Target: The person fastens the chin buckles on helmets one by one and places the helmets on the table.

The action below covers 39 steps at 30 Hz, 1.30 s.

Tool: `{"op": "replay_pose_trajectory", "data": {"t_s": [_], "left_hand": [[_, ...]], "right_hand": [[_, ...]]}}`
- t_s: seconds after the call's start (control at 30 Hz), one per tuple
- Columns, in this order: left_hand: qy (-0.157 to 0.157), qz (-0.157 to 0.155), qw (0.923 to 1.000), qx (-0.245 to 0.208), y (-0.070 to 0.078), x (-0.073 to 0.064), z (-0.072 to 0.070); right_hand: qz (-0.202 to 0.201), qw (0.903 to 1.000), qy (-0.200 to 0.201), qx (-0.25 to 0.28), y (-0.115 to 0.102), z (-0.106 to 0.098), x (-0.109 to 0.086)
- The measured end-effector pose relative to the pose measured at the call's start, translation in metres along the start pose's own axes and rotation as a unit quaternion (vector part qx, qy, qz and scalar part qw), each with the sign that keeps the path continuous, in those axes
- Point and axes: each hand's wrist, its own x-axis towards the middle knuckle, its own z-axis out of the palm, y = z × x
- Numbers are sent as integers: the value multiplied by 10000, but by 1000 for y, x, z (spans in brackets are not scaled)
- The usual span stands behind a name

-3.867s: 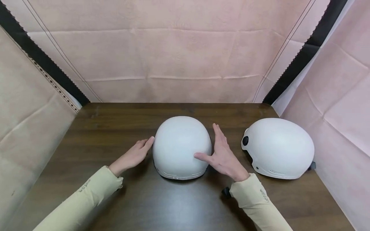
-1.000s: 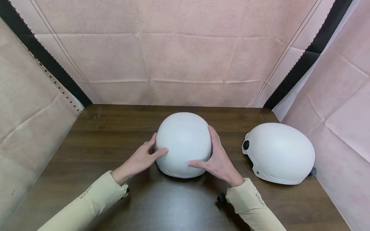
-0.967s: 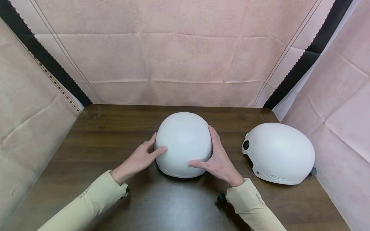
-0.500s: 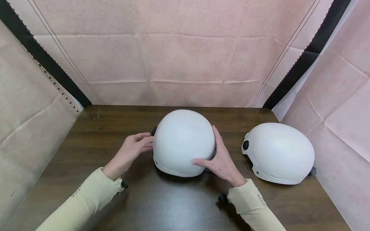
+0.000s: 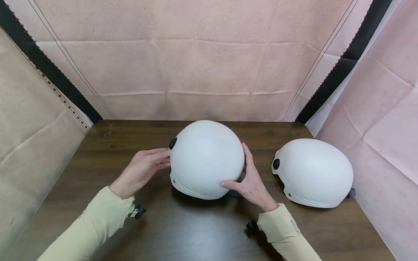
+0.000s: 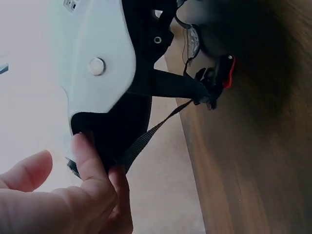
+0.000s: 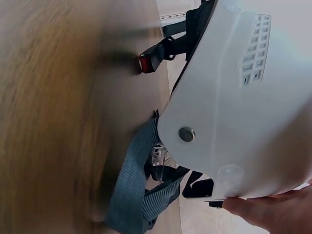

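Note:
A white helmet (image 5: 207, 159) stands on the brown table, its black round vent (image 5: 173, 143) facing left. My left hand (image 5: 140, 169) is at the helmet's left edge. In the left wrist view, fingers (image 6: 87, 153) hook at the rim of the opening beside a black webbing strap (image 6: 151, 136). My right hand (image 5: 249, 183) holds the opposite side, thumb across the shell and fingers along the far side. In the right wrist view, a grey strap (image 7: 129, 180) hangs from the helmet near the table; a red-tipped buckle (image 7: 148, 61) shows farther off.
A second white helmet (image 5: 315, 172) sits to the right on the wooden table (image 5: 196, 235), turned with its vent to the left. Pink-white cloth walls (image 5: 205, 72) enclose the back and both sides. Black strips run along the wall corners.
The middle helmet has turned so its vent and notched edge now show on the left. My left hand shifted from the shell's side outward to its left rim; the right hand stayed nearly in place.

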Motion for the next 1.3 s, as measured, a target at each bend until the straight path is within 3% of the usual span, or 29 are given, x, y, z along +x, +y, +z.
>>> {"op": "replay_pose_trajectory", "data": {"t_s": [0.17, 0.53, 1.03, 1.3], "left_hand": [[-112, 52, 9990, -430, 2, 0, -3], [-263, 31, 9962, -835, 8, 1, -4], [-238, -49, 9989, -409, 10, 0, 8], [-218, 84, 9994, -253, 13, -2, 14]], "right_hand": [[-127, 9999, 13, 83, 3, 0, -1], [-306, 9985, -89, 448, 11, -5, -1], [-516, 9963, -275, 623, 17, -8, 1], [-447, 9968, -339, 575, 19, -8, 1]]}}
